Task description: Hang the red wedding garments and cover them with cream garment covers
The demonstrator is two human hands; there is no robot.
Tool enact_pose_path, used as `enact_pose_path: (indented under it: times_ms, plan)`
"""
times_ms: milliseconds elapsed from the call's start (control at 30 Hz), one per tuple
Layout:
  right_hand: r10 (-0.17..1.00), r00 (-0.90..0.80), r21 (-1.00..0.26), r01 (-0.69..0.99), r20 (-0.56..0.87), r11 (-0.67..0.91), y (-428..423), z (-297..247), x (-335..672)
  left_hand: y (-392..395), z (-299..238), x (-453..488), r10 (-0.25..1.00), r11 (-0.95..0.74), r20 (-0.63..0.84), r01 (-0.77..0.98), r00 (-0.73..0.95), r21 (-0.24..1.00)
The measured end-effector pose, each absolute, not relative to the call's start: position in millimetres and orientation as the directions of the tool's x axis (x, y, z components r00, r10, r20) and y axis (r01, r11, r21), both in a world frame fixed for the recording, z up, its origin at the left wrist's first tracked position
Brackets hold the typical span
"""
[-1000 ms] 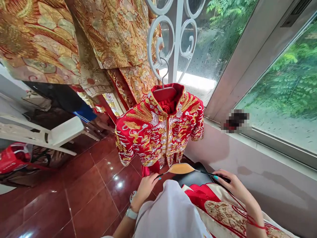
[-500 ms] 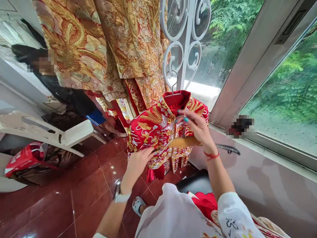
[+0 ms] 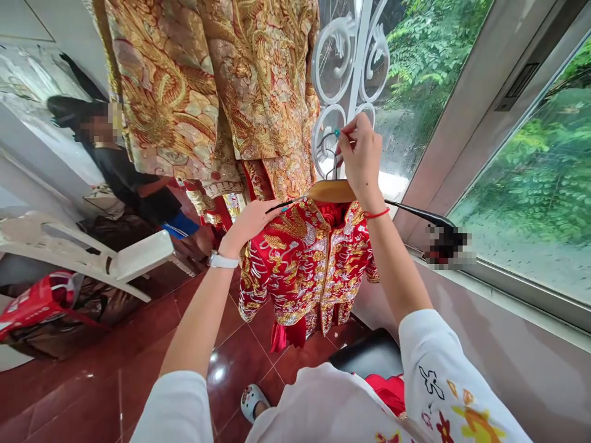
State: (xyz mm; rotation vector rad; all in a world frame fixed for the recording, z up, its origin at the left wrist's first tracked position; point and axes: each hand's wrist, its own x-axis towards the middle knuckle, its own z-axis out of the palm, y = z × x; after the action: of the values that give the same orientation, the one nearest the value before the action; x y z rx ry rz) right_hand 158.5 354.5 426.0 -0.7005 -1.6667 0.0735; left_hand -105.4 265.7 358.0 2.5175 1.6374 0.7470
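Observation:
A red jacket (image 3: 300, 258) with gold and silver embroidery hangs from the white scrollwork rack (image 3: 329, 67), facing me. In front of its collar is a second clothes hanger (image 3: 332, 191), with a tan middle and thin black arms. My right hand (image 3: 362, 157) pinches this hanger near its hook, close to the scrollwork. My left hand (image 3: 252, 227) is at the hanger's left end, its fingers closed around the black tip beside the jacket's shoulder. The jacket's own hanger is mostly hidden behind the tan one.
Gold embroidered garments (image 3: 170, 92) hang at the upper left. A white chair (image 3: 143, 255) and a red bag (image 3: 41, 301) stand at the left, near a person in dark clothes (image 3: 115, 163). Below the window (image 3: 530, 178) is a black seat (image 3: 369, 354).
My right hand has risen from the jacket's chest to the scrollwork, bringing the tan and black hanger up with it. My left hand has moved up to the hanger's left end.

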Motion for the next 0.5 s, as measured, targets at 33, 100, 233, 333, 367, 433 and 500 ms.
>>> enact_pose_path:
  times_ms: [33,100,233,333,367,433,500]
  plan:
    - [0.462,-0.051,-0.407,0.394,0.885,0.824,356,421,157,265,355,-107,0.871,-0.440,0.368,0.851,0.326,0.288]
    - [0.448,-0.051,-0.397,0.385,0.892,0.833,358,411,155,263,349,-112,0.872,-0.423,0.379,0.868,0.310,0.262]
    - [0.457,-0.044,-0.408,0.381,0.888,0.830,354,401,150,267,347,-121,0.866,-0.388,0.409,0.903,0.288,0.184]
    - [0.446,0.002,-0.407,0.410,0.895,0.816,350,402,141,274,352,-129,0.868,-0.402,0.380,0.902,0.321,0.158]
    - [0.447,0.005,-0.408,0.419,0.895,0.811,348,403,138,274,353,-131,0.874,-0.397,0.367,0.904,0.319,0.161]
    - [0.465,-0.020,-0.412,0.433,0.885,0.802,346,402,133,268,353,-133,0.893,-0.374,0.332,0.910,0.302,0.178]
    - [0.486,-0.047,-0.416,0.448,0.873,0.791,344,398,130,253,352,-133,0.913,-0.341,0.303,0.919,0.274,0.197]
